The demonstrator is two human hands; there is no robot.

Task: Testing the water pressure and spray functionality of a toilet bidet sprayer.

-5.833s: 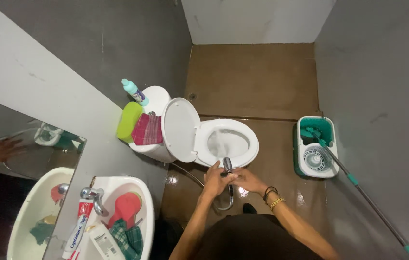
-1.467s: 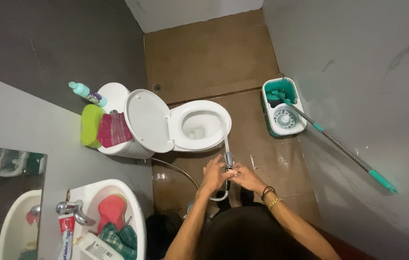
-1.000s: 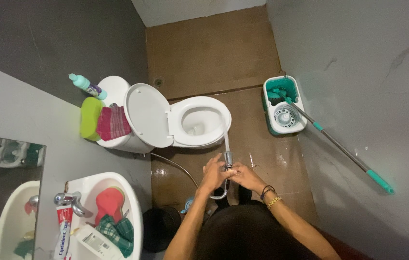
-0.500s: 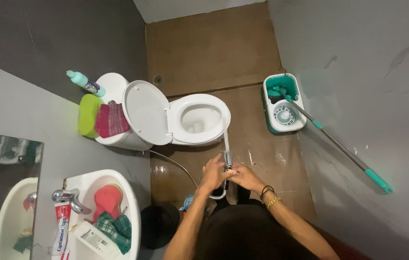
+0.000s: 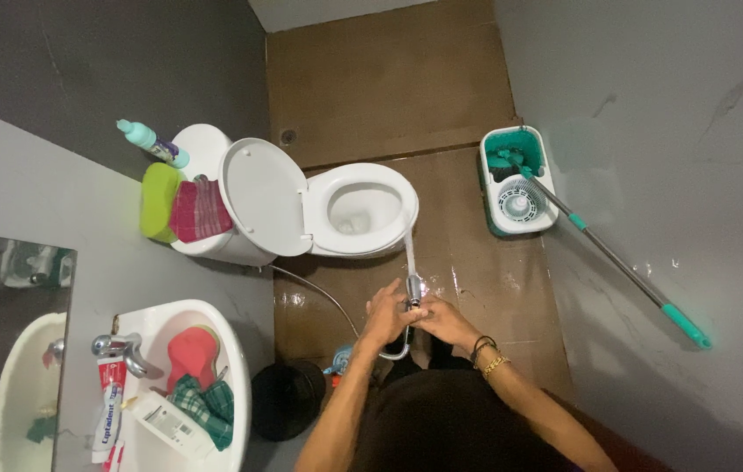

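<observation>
Head view shows little change since half a second ago: my left hand (image 5: 386, 313) and right hand (image 5: 446, 319) keep their fingers gripping the spray nozzle (image 5: 413, 291), its water still hitting the toilet (image 5: 406, 205) rim.

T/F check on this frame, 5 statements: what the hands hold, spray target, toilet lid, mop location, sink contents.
1. Both hands hold the spray nozzle: the left hand and the right hand. True.
2. The water stream hits the mop bucket. False: it hits the rim of the toilet.
3. The toilet lid is down. False: it stands open and the bowl shows.
4. The mop sits with its head in the bucket, handle leaning toward the right wall. True.
5. The sink is empty. False: it holds a red sponge-like item and a checked cloth.
</observation>
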